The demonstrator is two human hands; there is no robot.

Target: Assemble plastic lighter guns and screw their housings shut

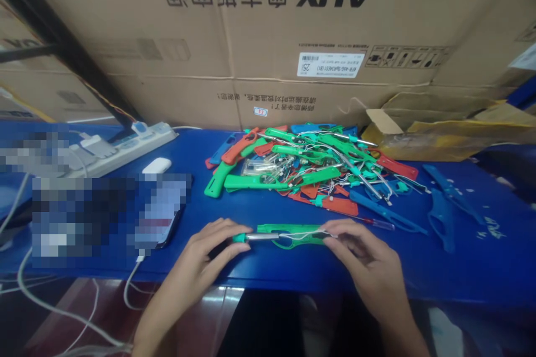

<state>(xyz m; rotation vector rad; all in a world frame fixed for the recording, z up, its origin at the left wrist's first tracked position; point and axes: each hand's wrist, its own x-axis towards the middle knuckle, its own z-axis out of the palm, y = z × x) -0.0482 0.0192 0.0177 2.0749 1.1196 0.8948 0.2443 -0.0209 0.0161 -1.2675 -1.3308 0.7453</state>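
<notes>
A green plastic handle shell (288, 235) with a metal rod and thin white wires lies near the front edge of the blue table (268, 209). My left hand (209, 256) pinches its left end, where the metal rod sticks out. At the shell's right end my right hand (364, 259) has its fingers closed on the plastic and the white wires. Behind it lies a heap of several green, red and blue shells (318, 170) tangled with wires and metal rods.
A large AUX cardboard box (268, 39) walls off the back. A white power strip (125, 145) and a white mouse (157, 165) sit at the left, a phone (161, 217) with a white cable beside them. Loose blue shells (444, 206) lie at the right.
</notes>
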